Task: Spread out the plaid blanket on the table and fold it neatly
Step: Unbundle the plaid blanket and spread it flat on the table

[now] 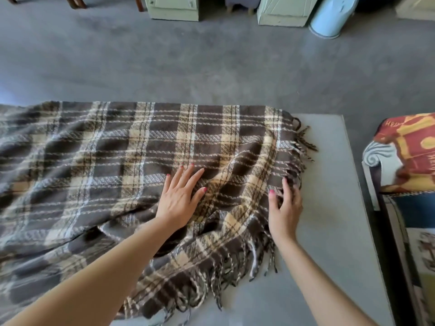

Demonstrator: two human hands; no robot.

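A brown, cream and white plaid blanket (122,161) with a fringed edge lies spread over the grey table (329,208), covering its left and middle parts. It is wrinkled and bunched near the right side. My left hand (180,198) rests flat on the blanket with fingers apart, pressing beside a raised fold. My right hand (286,205) is at the blanket's fringed right edge, its fingers curled around the fringe and edge cloth.
A strip of bare table shows to the right of the fringe. An armchair (400,165) with a red and yellow cloth stands close at the right. Beyond the table lie grey floor, pale green cabinets (174,8) and a light blue bin (329,17).
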